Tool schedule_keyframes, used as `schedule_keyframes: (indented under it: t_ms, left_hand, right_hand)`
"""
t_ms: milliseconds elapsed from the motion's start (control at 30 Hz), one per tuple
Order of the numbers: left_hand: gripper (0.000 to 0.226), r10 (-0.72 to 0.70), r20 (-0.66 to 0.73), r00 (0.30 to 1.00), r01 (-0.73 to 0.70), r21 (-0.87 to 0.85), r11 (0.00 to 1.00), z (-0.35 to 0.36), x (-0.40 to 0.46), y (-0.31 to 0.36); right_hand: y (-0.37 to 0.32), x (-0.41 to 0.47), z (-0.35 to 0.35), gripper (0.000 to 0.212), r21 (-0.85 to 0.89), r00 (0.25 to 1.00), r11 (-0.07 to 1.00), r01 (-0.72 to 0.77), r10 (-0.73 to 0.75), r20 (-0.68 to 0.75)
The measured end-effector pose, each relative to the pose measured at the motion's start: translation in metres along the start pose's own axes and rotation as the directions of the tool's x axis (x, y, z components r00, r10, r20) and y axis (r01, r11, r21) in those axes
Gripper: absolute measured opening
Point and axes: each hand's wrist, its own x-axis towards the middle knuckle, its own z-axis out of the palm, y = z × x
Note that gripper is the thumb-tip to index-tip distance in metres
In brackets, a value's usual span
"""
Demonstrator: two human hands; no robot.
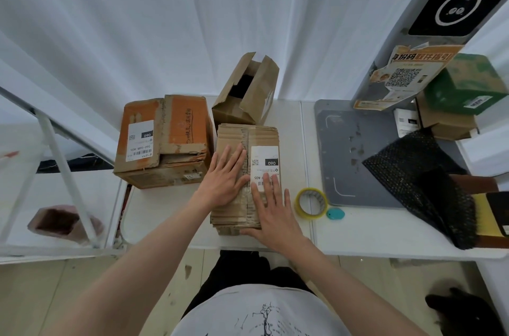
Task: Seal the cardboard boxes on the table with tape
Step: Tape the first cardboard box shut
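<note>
White curtains are backing the worktop — your left hand (225, 180) and right hand (271, 207) are pressing flat, gripping nothing, on the front-edge cardboard box (246, 170). Tape roll (311, 202) is sitting just right — letting go risks flaps springing open.

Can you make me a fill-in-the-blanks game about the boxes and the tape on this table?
Both hands press flat on the middle ___ box.
The tape roll lies to the ___ of that box.
The box with orange panels sits on its ___ side.
The small box behind it has its flaps ___.

Missing words: cardboard, right, left, open
</note>
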Motion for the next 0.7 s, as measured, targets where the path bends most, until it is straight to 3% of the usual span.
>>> schedule_keyframes:
  t_ms: [167,233,300,333,400,467,500,600,700]
  left_hand:
    - [0.079,0.015,-0.03,0.999,-0.016,-0.014,1.0,0.002,0.002,0.0]
    - [0.079,0.028,-0.109,0.994,-0.035,-0.065,0.997,0.004,-0.003,0.001]
    - [0.082,-0.063,-0.246,0.967,0.011,-0.209,0.978,0.008,-0.01,0.005]
    - [0.084,-0.163,-0.302,0.939,0.063,-0.313,0.948,0.01,-0.013,0.008]
    - [0.087,-0.397,-0.291,0.871,0.179,-0.565,0.806,0.013,-0.016,0.013]
    - [0.087,-0.528,-0.149,0.836,0.255,-0.747,0.614,0.012,-0.015,0.013]
    - [0.087,-0.539,-0.1,0.837,0.275,-0.774,0.57,0.012,-0.014,0.011]
    - [0.081,-0.516,-0.084,0.853,0.275,-0.767,0.58,0.013,-0.016,0.009]
    - [0.07,-0.521,-0.096,0.848,0.259,-0.782,0.567,0.015,-0.015,0.01]
  right_hand:
    - [0.007,0.0,-0.001,0.116,0.086,0.999,0.995,0.054,-0.054,-0.006]
    - [0.012,-0.001,-0.005,0.109,0.265,0.995,0.962,0.06,-0.038,-0.087]
    - [0.019,0.004,-0.01,0.092,0.467,0.97,0.884,0.023,0.094,-0.225]
    - [0.022,0.01,-0.013,0.087,0.567,0.943,0.823,-0.032,0.213,-0.256]
    - [0.029,0.025,-0.021,0.084,0.788,0.893,0.591,-0.174,0.433,-0.127]
    - [0.033,0.04,-0.028,0.09,0.901,0.874,0.33,-0.283,0.475,0.101]
    - [0.034,0.046,-0.029,0.093,0.918,0.868,0.229,-0.323,0.459,0.191]
    - [0.031,0.053,-0.024,0.079,0.924,0.853,-0.016,-0.381,0.38,0.358]
    - [0.028,0.056,-0.018,0.044,0.934,0.868,-0.086,-0.348,0.347,0.355]
